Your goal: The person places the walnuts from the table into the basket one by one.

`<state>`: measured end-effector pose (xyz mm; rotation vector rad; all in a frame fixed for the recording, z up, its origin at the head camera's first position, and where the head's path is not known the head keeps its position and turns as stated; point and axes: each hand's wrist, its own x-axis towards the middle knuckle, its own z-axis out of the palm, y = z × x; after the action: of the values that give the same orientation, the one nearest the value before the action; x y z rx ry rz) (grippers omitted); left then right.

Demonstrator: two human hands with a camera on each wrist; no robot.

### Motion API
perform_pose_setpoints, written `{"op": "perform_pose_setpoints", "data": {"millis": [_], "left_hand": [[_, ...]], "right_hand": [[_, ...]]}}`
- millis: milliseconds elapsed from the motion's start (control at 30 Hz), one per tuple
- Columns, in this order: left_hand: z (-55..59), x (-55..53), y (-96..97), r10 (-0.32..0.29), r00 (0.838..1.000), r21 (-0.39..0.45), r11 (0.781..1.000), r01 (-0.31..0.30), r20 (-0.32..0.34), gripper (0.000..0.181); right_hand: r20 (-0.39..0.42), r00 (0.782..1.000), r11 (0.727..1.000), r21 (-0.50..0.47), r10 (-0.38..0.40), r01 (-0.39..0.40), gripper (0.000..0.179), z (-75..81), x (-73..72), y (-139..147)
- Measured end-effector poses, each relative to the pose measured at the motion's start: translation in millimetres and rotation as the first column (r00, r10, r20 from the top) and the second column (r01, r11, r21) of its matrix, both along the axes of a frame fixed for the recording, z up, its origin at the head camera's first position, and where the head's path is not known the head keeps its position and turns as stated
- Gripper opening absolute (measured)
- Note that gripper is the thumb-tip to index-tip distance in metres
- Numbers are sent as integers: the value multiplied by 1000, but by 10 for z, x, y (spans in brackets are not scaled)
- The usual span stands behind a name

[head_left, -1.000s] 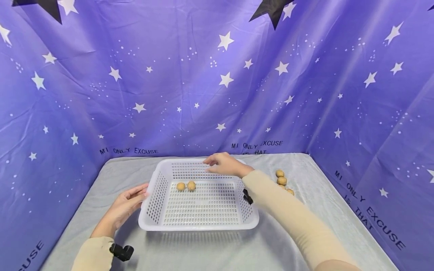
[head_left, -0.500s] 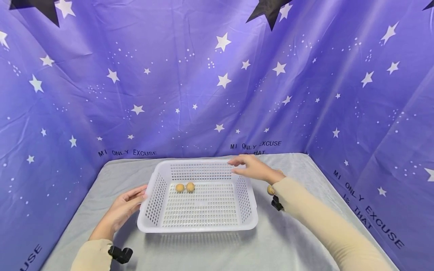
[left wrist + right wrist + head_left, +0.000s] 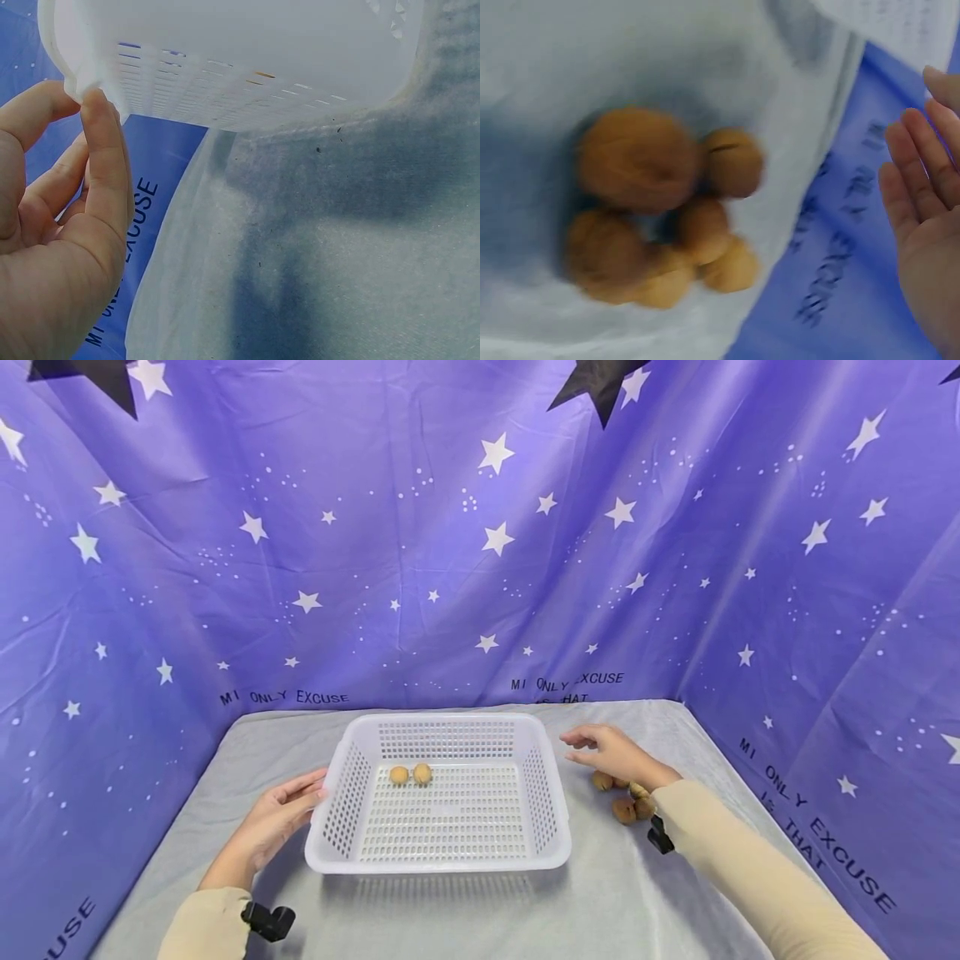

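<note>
A white perforated plastic basket [image 3: 438,866] stands on the table with two walnuts [image 3: 422,774] inside, toward its back left. My left hand [image 3: 262,828] holds the basket's left rim; the left wrist view shows thumb and fingertips pinching the edge [image 3: 84,88]. To the right of the basket, my right hand [image 3: 618,754] hovers above the table with nothing in it, its fingers extended and slightly bent. Below and beside that hand lies a cluster of several walnuts [image 3: 624,811], partly hidden by the hand and wrist. The right wrist view shows these walnuts [image 3: 637,159] blurred.
A grey cloth [image 3: 450,922] covers the table. Purple curtains [image 3: 420,568] with white stars hang at the back and both sides. A small black device [image 3: 268,921] is strapped at each wrist.
My right hand has moved right, from above the basket's back edge to the walnut cluster beside it. The left hand, the basket and its two walnuts have stayed in place.
</note>
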<state>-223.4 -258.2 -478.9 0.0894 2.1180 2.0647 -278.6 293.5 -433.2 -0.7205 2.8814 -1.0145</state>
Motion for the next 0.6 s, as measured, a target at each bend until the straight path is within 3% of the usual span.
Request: {"op": "perform_pose_setpoints", "data": {"millis": [67, 300, 600], "left_hand": [[2, 0, -2, 2, 1000, -2, 1000, -2, -2, 65], [-5, -1, -4, 6, 1000, -4, 1000, -6, -6, 65], [10, 4, -5, 4, 1000, 7, 1000, -4, -2, 66]], "right_hand": [[31, 999, 999, -11, -32, 33, 36, -87, 14, 91], [1, 998, 997, 57, -57, 57, 33, -351, 35, 339], [75, 993, 984, 158, -92, 80, 40, -437, 86, 417]]}}
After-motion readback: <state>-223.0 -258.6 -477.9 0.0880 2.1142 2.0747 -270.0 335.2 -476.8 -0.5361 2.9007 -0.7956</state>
